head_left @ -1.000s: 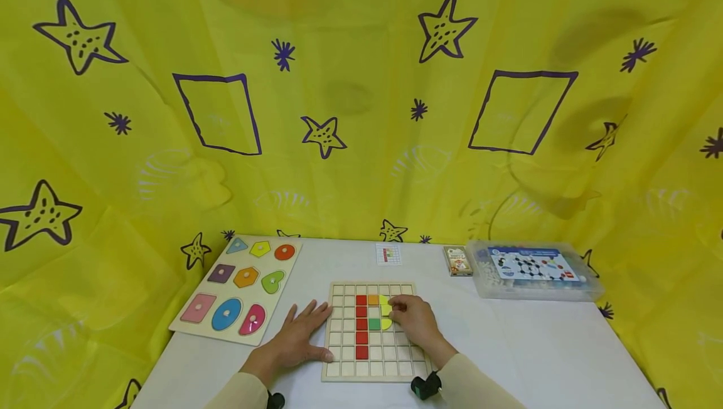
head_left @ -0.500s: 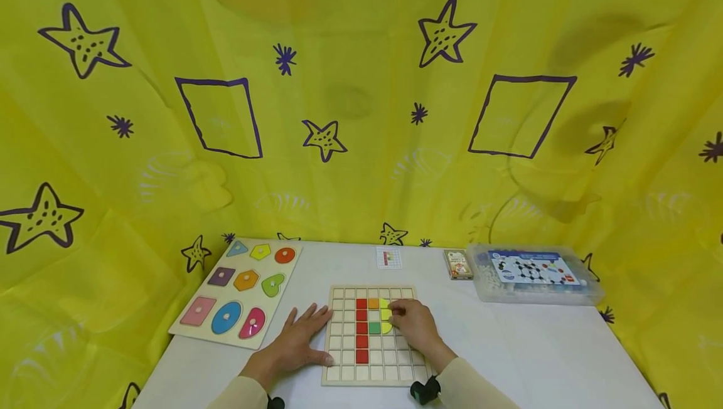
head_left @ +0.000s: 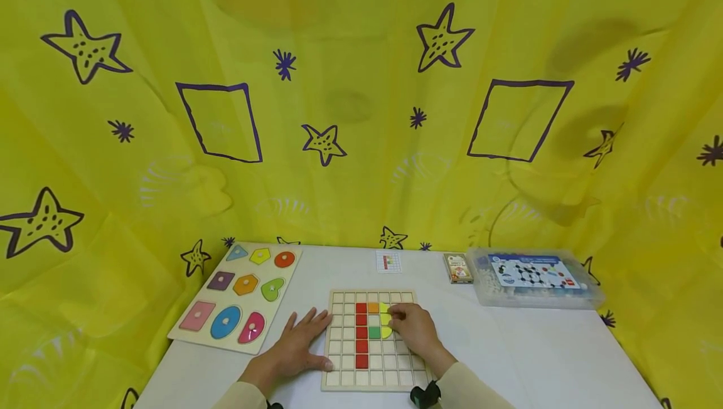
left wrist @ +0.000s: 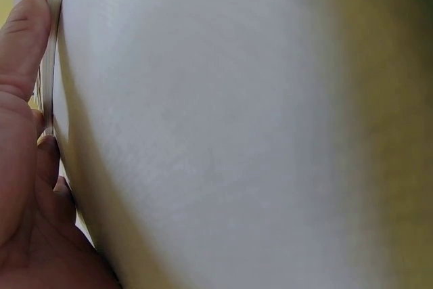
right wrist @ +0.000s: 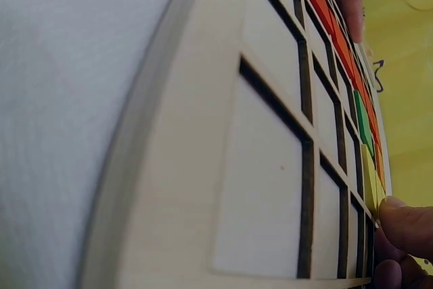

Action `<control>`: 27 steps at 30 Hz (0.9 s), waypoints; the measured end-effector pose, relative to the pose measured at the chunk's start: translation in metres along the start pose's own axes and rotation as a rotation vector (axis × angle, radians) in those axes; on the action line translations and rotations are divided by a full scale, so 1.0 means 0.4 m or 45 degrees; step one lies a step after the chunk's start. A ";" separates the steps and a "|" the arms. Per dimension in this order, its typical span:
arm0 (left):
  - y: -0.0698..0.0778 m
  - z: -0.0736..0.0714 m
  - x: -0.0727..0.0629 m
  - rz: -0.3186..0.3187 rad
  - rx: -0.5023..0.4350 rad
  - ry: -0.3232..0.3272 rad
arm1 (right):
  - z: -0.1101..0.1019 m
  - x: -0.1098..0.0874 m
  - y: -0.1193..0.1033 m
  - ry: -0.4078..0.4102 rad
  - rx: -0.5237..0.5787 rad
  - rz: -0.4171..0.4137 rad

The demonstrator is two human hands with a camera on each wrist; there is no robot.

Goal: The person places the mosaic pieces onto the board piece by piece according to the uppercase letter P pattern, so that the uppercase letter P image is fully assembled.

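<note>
A square wooden grid board (head_left: pixel 369 380) lies on the table in the head view. A column of red tiles (head_left: pixel 361 332), an orange tile (head_left: pixel 373 308), a green tile (head_left: pixel 374 332) and a column of yellow tiles (head_left: pixel 385 319) sit in its cells. My right hand (head_left: pixel 417 330) pinches at the middle yellow tile with thumb and index finger; its fingers partly cover the yellow column. In the right wrist view the thumb (right wrist: pixel 406 225) meets the yellow edge. Spread flat on the table left of the board, my left hand (head_left: pixel 295 346) touches the board's left edge with thumb and fingertips.
Left of the board lies a knob puzzle (head_left: pixel 257 327) with coloured shapes. Behind the board are a small pattern card (head_left: pixel 388 261) and a small box (head_left: pixel 458 268). A clear plastic case (head_left: pixel 533 277) with a blue label stands back right, before a yellow curtain (head_left: pixel 361 202).
The head view has tilted slightly, so everything sits lower in the picture. My right fingers stay at the yellow tiles, with only a slight shift. My left hand keeps its place.
</note>
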State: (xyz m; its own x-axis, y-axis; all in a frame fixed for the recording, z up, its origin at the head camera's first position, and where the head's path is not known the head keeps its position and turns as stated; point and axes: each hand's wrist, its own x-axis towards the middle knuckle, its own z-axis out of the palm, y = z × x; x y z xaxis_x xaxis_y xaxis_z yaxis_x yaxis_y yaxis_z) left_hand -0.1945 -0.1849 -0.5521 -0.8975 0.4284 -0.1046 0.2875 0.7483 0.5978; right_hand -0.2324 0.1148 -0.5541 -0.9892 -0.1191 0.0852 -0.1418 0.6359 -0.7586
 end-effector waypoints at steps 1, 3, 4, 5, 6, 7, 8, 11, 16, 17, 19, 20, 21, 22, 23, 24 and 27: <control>0.000 0.000 0.000 0.002 0.003 0.002 | 0.000 0.000 0.001 0.001 0.002 -0.003; 0.000 -0.001 0.001 0.004 0.001 0.002 | -0.002 0.000 0.001 0.004 0.008 -0.007; 0.000 -0.002 0.002 0.008 0.002 0.004 | -0.003 0.000 0.002 0.006 0.012 -0.006; 0.000 -0.002 0.002 0.008 0.001 0.003 | -0.004 0.000 0.001 0.009 0.021 -0.007; 0.000 -0.002 0.002 0.009 0.000 0.002 | -0.006 -0.001 0.002 0.016 0.027 -0.014; 0.001 -0.003 0.003 0.009 -0.003 0.002 | -0.008 -0.001 0.002 0.022 0.036 -0.019; 0.001 -0.002 0.003 0.006 -0.008 0.000 | -0.009 -0.001 0.003 0.027 0.049 -0.011; 0.002 -0.001 0.006 0.001 -0.021 -0.004 | -0.011 -0.001 0.008 0.046 0.087 0.003; -0.003 0.004 0.015 -0.016 -0.030 -0.007 | -0.012 0.000 0.020 0.065 0.165 0.036; -0.004 0.004 0.017 -0.017 -0.026 -0.007 | -0.013 0.001 0.023 0.068 0.184 0.035; -0.007 0.007 0.016 -0.018 -0.015 -0.008 | -0.013 -0.003 0.028 0.069 0.236 0.045; -0.008 0.008 0.016 -0.012 -0.015 -0.008 | -0.014 -0.005 0.029 0.069 0.265 0.052; -0.008 0.008 0.015 -0.006 -0.012 -0.007 | -0.015 -0.007 0.031 0.070 0.292 0.057; -0.009 0.009 0.014 -0.003 -0.009 -0.008 | -0.017 -0.009 0.032 0.074 0.315 0.057; -0.010 0.009 0.014 -0.001 -0.004 -0.009 | -0.019 -0.012 0.033 0.077 0.339 0.058; -0.010 0.008 0.013 0.001 0.002 -0.011 | -0.020 -0.014 0.034 0.079 0.362 0.063; -0.010 0.007 0.009 -0.008 0.023 -0.021 | -0.027 -0.021 0.038 0.085 0.398 0.081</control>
State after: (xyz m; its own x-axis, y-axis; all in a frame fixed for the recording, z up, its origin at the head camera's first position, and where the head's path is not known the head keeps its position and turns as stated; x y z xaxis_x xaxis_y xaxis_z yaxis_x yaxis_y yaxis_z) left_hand -0.1980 -0.1851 -0.5572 -0.8937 0.4319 -0.1212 0.2882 0.7599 0.5826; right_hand -0.2267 0.1336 -0.5595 -0.9974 -0.0296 0.0653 -0.0717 0.3745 -0.9244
